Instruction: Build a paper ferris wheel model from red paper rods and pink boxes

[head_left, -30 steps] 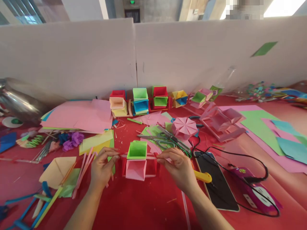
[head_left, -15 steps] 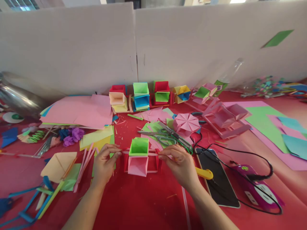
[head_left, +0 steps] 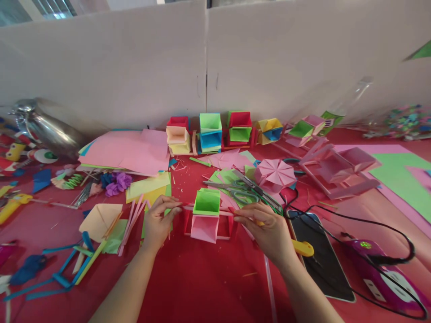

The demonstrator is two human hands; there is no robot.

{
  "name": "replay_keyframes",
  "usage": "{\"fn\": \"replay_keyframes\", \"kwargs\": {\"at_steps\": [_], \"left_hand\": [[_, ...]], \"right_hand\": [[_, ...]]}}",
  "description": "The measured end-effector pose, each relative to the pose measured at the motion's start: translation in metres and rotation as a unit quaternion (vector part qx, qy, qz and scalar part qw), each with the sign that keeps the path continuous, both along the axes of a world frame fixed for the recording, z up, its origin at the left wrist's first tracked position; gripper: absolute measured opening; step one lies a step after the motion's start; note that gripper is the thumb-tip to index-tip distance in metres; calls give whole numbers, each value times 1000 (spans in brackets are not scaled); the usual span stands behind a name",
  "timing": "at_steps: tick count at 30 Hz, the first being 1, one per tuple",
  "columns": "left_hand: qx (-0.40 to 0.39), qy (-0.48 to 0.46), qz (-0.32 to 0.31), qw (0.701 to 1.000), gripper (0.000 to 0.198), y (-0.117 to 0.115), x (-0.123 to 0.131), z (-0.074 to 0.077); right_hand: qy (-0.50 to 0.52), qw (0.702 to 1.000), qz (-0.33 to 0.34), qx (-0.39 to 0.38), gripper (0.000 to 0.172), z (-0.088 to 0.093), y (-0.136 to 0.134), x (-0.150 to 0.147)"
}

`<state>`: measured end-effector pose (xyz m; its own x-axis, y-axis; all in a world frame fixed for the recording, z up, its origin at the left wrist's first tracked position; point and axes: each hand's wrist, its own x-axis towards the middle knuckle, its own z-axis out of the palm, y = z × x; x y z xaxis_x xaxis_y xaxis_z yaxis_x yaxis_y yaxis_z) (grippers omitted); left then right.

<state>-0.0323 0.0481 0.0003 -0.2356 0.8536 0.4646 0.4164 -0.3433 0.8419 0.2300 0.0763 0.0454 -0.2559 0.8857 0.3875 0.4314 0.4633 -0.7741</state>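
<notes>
In front of me on the red table stands a small paper model, with a green box and a pink box on a red and pink paper-strip frame. My left hand pinches the red end at the model's left side. At its right side, thumb and fingers of my right hand are closed on the other red end. A yellow handle sticks out from under my right hand; its other part is hidden. Both boxes face up or forward, hollow inside.
Behind the model lie scissors, a box cutter and a pink folded paper piece. A phone and a purple power strip with black cable are at right. Paper sheets and pink strips lie left.
My view has turned a little to the left, so everything sits further right in the picture. Both hands stay at the two ends of the paper model.
</notes>
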Motion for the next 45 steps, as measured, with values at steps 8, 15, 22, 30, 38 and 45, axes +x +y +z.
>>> {"fn": "replay_keyframes", "kwargs": {"at_steps": [8, 15, 22, 30, 38, 45], "left_hand": [[26, 63, -24, 997, 11, -1, -8, 8], [11, 43, -71, 996, 14, -1, -9, 13], [-18, -85, -78, 993, 19, -2, -12, 8], [-57, -134, -79, 986, 6, 1, -16, 8], [-97, -181, -103, 973, 5, 1, -16, 12], [-50, -294, -46, 954, 20, 7, -25, 6]], "right_hand": [[-55, 996, 8, 70, 8, 3, 0, 1], [-78, 991, 16, 110, 11, 0, 2, 2], [-80, 990, 18, 116, 20, -3, 4, 3], [-101, 989, 24, 100, 14, -1, 3, 3], [-114, 988, 34, 96, 13, -1, 1, -2], [-81, 994, 27, 75, 8, -1, 3, 0]]}}
